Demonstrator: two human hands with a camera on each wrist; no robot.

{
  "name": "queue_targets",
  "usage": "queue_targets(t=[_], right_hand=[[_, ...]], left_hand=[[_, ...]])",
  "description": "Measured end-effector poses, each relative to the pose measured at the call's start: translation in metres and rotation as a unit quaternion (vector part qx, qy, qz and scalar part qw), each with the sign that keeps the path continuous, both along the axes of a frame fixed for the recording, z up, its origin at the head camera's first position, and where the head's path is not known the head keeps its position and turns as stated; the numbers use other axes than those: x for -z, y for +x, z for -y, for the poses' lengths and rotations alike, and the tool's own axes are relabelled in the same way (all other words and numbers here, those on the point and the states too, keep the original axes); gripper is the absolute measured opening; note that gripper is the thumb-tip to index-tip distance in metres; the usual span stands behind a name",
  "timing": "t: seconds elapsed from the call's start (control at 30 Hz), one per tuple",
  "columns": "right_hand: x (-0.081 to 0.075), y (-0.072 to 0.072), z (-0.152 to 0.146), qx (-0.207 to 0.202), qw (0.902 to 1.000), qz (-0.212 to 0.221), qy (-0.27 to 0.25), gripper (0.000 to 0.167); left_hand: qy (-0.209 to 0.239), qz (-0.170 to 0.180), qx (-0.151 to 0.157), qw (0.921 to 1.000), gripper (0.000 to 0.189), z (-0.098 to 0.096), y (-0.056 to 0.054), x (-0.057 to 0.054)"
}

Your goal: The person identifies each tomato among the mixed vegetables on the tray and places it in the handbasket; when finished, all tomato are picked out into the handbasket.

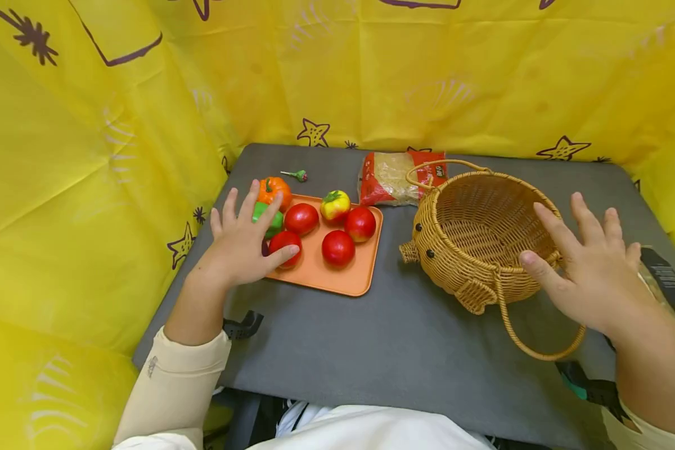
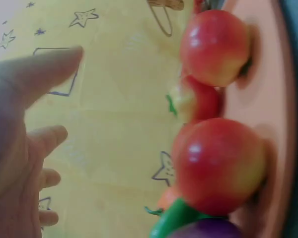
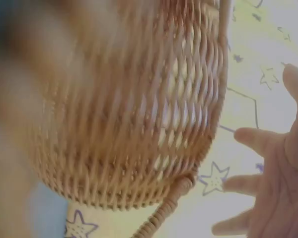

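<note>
Released left hand (image 1: pixel 242 247) over the tray (image 1: pixel 320 276), released right hand (image 1: pixel 596 275) by the wicker basket (image 1: pixel 445 257)

Pale characters sit on a small dark patch of the red-and-clear packet (image 1: pixel 396 178) behind the tray, too small to read. A black package (image 1: pixel 672 284) at the right of the table (image 1: pixel 337 337) also carries pale print, likewise illegible.

A strip of grey tabletop separates the tray's rounded right edge from the basket's snout (image 1: pixel 409 252), and a broader stretch runs from the tray to the table's front edge. The right side is tighter, with basket, hand and black package close together.

The left hand's fingers are spread above the tray's left part; its wrist view shows the thumb apart from the fruit. The right hand's fingers fan out at the basket's right side, and in its wrist view yellow curtain (image 1: pixel 371 81) shows between fingertips and wickerwork.

The smooth orange tray bears 4 glossy, round red fruits (image 1: pixel 338 248) and a yellow-and-red piece (image 1: pixel 335 206) with a green top. At its left end are an orange pepper (image 1: pixel 272 189), a green pepper (image 1: pixel 276 224) and a partly hidden purple piece (image 2: pixel 208 230). The basket is rounded, tightly woven and pig-faced, with 2 black eyes (image 1: pixel 430 254) and 2 rope-like loop handles (image 1: pixel 540 356), 1 arching beside the packet and 1 hanging towards the front edge
</note>
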State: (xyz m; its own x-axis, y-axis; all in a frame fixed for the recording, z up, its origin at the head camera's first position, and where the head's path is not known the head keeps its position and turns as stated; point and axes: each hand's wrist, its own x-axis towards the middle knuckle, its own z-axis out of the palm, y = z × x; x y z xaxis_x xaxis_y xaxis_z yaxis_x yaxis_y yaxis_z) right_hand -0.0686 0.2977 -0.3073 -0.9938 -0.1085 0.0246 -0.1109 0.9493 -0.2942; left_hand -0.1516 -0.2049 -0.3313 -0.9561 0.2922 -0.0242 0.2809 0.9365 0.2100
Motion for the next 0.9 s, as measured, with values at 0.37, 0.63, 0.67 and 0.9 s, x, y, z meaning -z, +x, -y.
queue_targets(t=[0.37, 0.63, 0.67, 0.9], right_hand=[[-0.009, -0.004, -0.005, 0.011, 0.9977, 0.034, 0.058, 0.088], [-0.006, -0.005, -0.002, 0.009, 0.9981, 0.032, 0.052, 0.090], [-0.006, -0.005, -0.002, 0.007, 0.9981, 0.030, 0.054, 0.090], [0.002, 0.001, 0.001, -0.036, 0.9984, 0.017, 0.040, 0.096]], left_hand=[[0.001, -0.025, 0.004, 0.9997, 0.103, 0.000, 0.000, -0.022], [-0.006, -0.020, 0.001, 0.9998, 0.105, 0.008, 0.002, -0.027], [-0.006, -0.019, 0.003, 0.9998, 0.105, 0.007, 0.001, -0.026], [-0.011, 0.030, 0.014, 0.9994, 0.104, -0.003, -0.010, -0.014]])
